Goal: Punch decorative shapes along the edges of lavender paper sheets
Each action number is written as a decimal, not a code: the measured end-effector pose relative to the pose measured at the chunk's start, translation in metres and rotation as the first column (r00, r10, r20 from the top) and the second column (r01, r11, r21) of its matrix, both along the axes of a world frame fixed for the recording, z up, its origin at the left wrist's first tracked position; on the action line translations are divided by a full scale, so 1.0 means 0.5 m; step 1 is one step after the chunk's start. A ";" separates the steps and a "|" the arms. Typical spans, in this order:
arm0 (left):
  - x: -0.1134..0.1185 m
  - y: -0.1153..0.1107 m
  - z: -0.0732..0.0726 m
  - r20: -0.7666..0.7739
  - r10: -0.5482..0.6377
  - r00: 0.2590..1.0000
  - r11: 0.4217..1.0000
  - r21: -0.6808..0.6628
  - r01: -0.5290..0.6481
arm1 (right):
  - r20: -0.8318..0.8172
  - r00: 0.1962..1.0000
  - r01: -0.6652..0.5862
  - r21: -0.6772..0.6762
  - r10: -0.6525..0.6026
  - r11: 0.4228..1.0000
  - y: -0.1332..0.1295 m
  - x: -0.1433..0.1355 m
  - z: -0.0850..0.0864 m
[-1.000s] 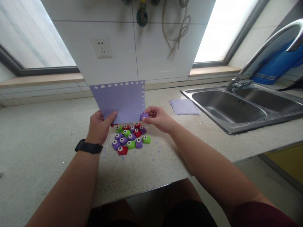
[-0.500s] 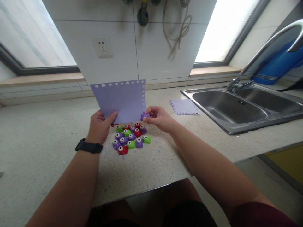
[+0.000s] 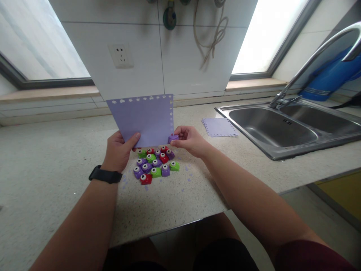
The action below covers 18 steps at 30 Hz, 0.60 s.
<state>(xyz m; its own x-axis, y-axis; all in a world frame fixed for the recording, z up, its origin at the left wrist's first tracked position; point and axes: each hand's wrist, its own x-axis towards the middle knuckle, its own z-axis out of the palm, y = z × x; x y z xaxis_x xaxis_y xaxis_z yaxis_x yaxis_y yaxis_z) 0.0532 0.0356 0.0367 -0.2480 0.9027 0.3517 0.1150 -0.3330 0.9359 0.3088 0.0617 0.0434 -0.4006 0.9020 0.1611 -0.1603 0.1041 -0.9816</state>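
Observation:
My left hand [image 3: 120, 149] grips a sheet of purple paper [image 3: 143, 120] by its lower left part, thumb on the near face, and holds it up tilted. Small shaped holes run along the paper's top and right edges. Between the thumb and fingers of my right hand [image 3: 189, 140] is a purple craft punch [image 3: 173, 139], set at the sheet's lower right edge. Below the paper, several red, green and purple craft punches [image 3: 156, 172] lie grouped on the counter. Tiny purple paper bits [image 3: 189, 174] are scattered around them.
A stack of purple sheets [image 3: 220, 127] with punched edges lies right of my hand, beside the steel sink [image 3: 259, 124] and its faucet [image 3: 299, 71]. The speckled counter [image 3: 70, 150] meets a tiled wall with a socket [image 3: 121, 55] and a hanging cord [image 3: 217, 37].
Almost nothing differs. The view has shifted very slightly; both hands keep their hold on the paper and the punch at the same edge.

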 end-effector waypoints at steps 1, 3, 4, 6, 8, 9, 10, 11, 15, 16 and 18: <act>0.000 0.001 -0.001 0.004 -0.002 1.000 1.000 0.000 0.002 | -0.002 1.000 -0.002 0.003 0.002 1.000 0.000 0.000 0.000; -0.001 0.001 -0.002 0.014 -0.007 1.000 1.000 -0.001 0.007 | -0.008 1.000 -0.005 0.008 0.005 1.000 -0.001 0.000 0.000; -0.002 0.001 -0.002 0.019 -0.010 1.000 1.000 -0.001 0.010 | -0.013 1.000 -0.006 0.009 0.006 1.000 -0.001 0.000 0.000; -0.002 0.001 -0.002 0.026 -0.017 1.000 1.000 0.001 0.017 | -0.020 1.000 -0.008 0.011 0.008 1.000 -0.002 0.000 -0.001; -0.001 0.000 -0.001 0.029 -0.026 0.999 1.000 0.004 0.026 | -0.020 1.000 -0.009 0.010 0.010 1.000 -0.002 -0.001 0.000; -0.001 0.000 -0.001 0.032 -0.031 0.999 1.000 0.003 0.031 | -0.018 1.000 -0.008 0.009 0.008 1.000 -0.003 -0.001 0.001; 0.000 -0.001 -0.001 0.036 -0.035 0.999 0.999 0.002 0.035 | -0.017 1.000 -0.004 0.007 0.004 1.000 -0.003 -0.001 0.001; 0.000 0.000 -0.001 0.040 -0.039 0.998 0.999 0.001 0.039 | -0.017 1.000 0.000 0.006 0.000 1.000 -0.004 -0.001 0.002; -0.001 0.001 -0.004 0.072 -0.058 0.996 0.998 -0.003 0.058 | -0.022 1.000 0.007 0.006 -0.007 1.000 -0.006 0.000 0.006; -0.001 0.002 -0.005 0.077 -0.061 0.995 0.998 -0.005 0.061 | -0.024 1.000 0.007 0.007 -0.007 1.000 -0.006 0.000 0.006; -0.001 0.002 -0.006 0.078 -0.060 0.995 0.998 -0.005 0.061 | -0.029 1.000 0.008 0.011 -0.007 1.000 -0.006 0.000 0.006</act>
<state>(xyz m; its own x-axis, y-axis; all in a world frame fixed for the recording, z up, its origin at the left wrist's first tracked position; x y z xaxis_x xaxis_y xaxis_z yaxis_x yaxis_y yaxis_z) 0.0527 0.0366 0.0337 -0.2194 0.9194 0.3266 0.0213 -0.3301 0.9437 0.3088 0.0587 0.0463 -0.3889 0.9030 0.1827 -0.1882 0.1162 -0.9752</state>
